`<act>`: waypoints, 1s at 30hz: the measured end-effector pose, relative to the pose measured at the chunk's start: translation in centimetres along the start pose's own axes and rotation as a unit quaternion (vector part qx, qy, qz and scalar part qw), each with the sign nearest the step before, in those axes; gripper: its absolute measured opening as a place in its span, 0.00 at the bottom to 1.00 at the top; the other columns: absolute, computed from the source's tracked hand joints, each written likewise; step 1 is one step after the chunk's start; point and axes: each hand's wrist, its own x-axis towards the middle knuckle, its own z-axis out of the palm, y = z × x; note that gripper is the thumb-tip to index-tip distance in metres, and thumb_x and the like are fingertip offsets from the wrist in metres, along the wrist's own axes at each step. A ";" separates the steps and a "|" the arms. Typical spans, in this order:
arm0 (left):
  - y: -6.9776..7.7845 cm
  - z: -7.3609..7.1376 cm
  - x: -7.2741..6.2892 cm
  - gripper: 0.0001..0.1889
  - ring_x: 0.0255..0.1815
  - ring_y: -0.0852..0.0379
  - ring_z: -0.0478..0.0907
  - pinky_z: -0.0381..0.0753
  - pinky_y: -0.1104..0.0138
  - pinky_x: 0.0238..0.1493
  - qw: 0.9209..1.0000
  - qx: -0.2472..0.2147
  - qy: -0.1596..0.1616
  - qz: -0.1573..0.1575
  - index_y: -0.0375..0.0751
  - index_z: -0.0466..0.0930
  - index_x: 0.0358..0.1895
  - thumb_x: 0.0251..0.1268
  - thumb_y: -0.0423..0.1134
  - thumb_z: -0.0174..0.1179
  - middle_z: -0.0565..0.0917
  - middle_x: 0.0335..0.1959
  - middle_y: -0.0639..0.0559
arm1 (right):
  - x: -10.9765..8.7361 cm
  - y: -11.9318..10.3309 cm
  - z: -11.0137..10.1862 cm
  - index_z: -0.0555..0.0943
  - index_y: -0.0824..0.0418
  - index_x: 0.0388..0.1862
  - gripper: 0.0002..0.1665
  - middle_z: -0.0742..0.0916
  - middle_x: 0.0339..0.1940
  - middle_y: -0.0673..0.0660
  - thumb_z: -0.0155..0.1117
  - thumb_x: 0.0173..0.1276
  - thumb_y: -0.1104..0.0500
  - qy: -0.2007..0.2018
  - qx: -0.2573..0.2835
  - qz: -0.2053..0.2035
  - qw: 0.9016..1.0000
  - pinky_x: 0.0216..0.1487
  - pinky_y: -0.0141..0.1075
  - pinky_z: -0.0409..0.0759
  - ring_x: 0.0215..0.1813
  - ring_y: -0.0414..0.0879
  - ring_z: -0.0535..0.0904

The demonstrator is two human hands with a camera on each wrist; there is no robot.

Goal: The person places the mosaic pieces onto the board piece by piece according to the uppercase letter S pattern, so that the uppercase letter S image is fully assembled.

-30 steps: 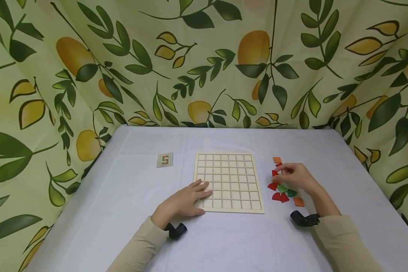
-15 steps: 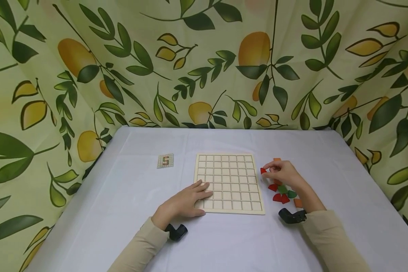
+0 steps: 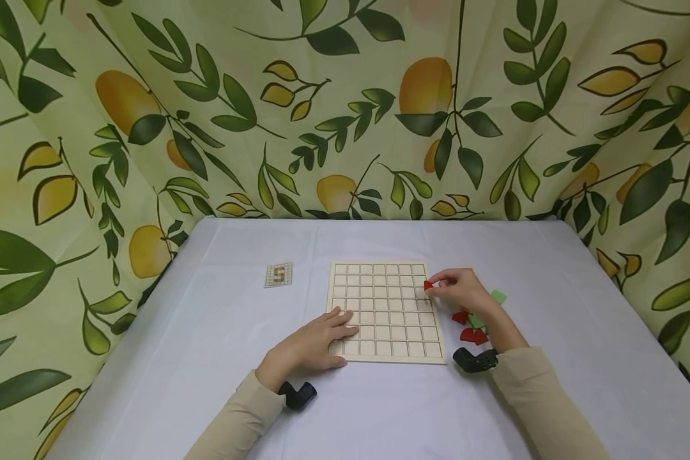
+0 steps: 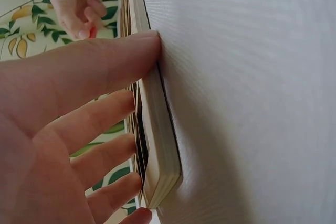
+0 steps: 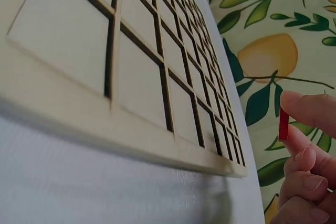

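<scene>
A wooden grid board [image 3: 385, 313] lies flat on the white table. My left hand [image 3: 310, 338] rests on its near left corner, fingers spread over the squares; in the left wrist view the thumb [image 4: 115, 59] touches the board's side edge. Between thumb and forefinger, my right hand [image 3: 462, 291] pinches a small red tile [image 3: 428, 285] over the board's right border. The right wrist view shows that red tile [image 5: 283, 124] edge-on, as a thin strip, apart from the grid. Beneath and beside the right hand lie more tiles, including a red quarter-round tile [image 3: 467, 335] and a green tile [image 3: 498, 296].
A small card [image 3: 278, 275] printed with a grid pattern lies left of the board. The white tablecloth [image 3: 207, 300] spreads around everything. Behind the table hangs a leaf-patterned curtain [image 3: 345, 115]. Both wrists wear black camera mounts, such as the right one [image 3: 475, 360].
My right hand has taken the red tile from the pile and carried it left to the board's right edge. The green tile at the back has come into sight. The left hand stays put.
</scene>
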 end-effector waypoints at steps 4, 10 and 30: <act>-0.1 0.0 0.0 0.32 0.80 0.44 0.52 0.61 0.50 0.77 1.000 0.001 0.001 -0.003 0.49 0.69 0.69 0.60 0.46 0.64 0.61 0.77 0.49 | 0.5 -0.3 0.5 0.82 0.67 0.47 0.22 0.74 0.23 0.48 0.72 0.58 0.55 0.007 0.007 0.009 1.000 0.26 0.29 0.64 0.31 0.41 0.67; -0.1 0.0 0.0 0.32 0.80 0.44 0.52 0.61 0.50 0.77 1.000 0.004 0.003 0.002 0.49 0.69 0.69 0.60 0.46 0.64 0.61 0.77 0.49 | 1.2 -0.2 1.4 0.81 0.68 0.48 0.24 0.74 0.23 0.47 0.72 0.58 0.55 -0.004 0.022 0.005 1.000 0.31 0.28 0.67 0.32 0.41 0.68; 0.1 0.1 -0.1 0.32 0.80 0.43 0.50 0.61 0.49 0.76 1.000 -0.011 -0.004 -0.002 0.48 0.68 0.70 0.60 0.43 0.64 0.60 0.77 0.47 | 3.1 -2.0 4.0 0.83 0.67 0.45 0.20 0.71 0.18 0.45 0.72 0.58 0.57 -0.009 0.053 0.008 0.998 0.27 0.30 0.65 0.26 0.41 0.65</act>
